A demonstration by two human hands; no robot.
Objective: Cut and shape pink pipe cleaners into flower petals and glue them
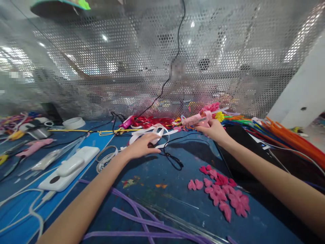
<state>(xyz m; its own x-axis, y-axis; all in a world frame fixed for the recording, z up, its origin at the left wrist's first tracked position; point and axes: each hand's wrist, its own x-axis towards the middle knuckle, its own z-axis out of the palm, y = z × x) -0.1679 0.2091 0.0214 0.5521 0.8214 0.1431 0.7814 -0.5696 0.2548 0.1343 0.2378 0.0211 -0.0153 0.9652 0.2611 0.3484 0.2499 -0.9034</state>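
Observation:
My right hand (213,130) is closed around a pink glue gun (191,120), with a clear glue stick running out past its back. It is held over the far side of the blue table. Left of it, my left hand (143,145) reaches into a loose heap of white ribbon (159,130). Its thumb and forefinger curve around a white part of the heap; the other fingers are partly hidden. A bundled black cord (174,159) lies just right of that hand. Pink and red fuzzy petal shapes (219,189) lie nearer me, below my right hand.
Purple fuzzy stems (142,222) cross the near table. A white power strip (69,169) and a second pink glue gun (35,147) lie left. A black flat device (243,152) sits under my right forearm, beside orange stems (291,139). Perforated metal sheet (142,67) stands behind.

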